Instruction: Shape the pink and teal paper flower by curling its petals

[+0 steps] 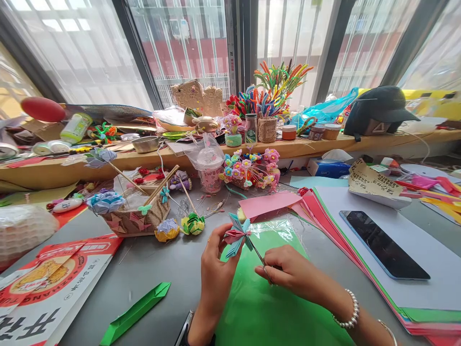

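grey tabletop (pixel 187 283) — hands (pixel 216 271) grip paper flower (pixel 241 234), metal tool (pixel 258 253); left upright, right (pixel 293 271) slanting

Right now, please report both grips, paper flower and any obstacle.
Left grip holding blue-and-pink paper flower. Right grip on slim metal tool, tip at flower. Green sheet beneath; phone off right, not blocking.

flower (pixel 237 234): matt paper | tool (pixel 258 254): smooth metal | phone (pixel 383 246): glossy
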The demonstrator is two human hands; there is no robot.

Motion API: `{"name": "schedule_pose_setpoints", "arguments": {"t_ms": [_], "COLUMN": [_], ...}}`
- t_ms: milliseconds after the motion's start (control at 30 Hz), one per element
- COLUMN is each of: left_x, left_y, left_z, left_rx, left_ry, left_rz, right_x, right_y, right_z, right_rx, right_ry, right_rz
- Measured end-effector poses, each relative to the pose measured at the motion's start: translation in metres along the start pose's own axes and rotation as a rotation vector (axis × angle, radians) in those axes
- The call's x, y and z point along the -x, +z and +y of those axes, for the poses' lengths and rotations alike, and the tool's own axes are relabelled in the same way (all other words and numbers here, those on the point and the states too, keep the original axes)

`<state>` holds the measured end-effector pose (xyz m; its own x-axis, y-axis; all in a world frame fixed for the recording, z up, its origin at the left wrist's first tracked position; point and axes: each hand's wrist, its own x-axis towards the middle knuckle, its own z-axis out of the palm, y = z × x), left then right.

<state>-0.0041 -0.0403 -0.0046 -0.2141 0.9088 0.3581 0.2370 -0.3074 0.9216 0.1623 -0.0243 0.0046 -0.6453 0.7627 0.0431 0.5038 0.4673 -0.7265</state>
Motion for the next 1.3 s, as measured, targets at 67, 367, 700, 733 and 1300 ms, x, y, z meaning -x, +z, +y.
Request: {"name": "schedule_pose_setpoints", "arguments": {"t_ms": [67,367,700,733,1300], "left_x": [-0.0006,-0.0007,-0.0014,-0.0013,0.0002], "left_y": [0.0002,-0.0005,0.0001,0.0003,0.0005], "left_z": [0.0004,0.0025,0.0025,0.0016,0.0042], "left_rx": [0.003,0.017,0.010,0.012,0.050], "left_ry": [-0.020,-0.043,0.018,0.014,-0.076], "left_rz": [0.017,0.047,-0.058,-0.055,-0.019], "right_x": [-0.0006,-0.0015,0.0007,0.0001,-0.0021], "right_y": [0.0013,0.0051,0.0051,0.0059,0.0094], "right_z": [0.0001,0.0007,-0.0012,-0.0016,-0.0068], "right_rx": [-0.002,0.047,-0.364,-0.415,-0.646], "right_ry": [-0.016,-0.032,0.152,0.170,0.256], "right_rz": [0.012,0.058,-0.012,-0.022,-0.049]}}
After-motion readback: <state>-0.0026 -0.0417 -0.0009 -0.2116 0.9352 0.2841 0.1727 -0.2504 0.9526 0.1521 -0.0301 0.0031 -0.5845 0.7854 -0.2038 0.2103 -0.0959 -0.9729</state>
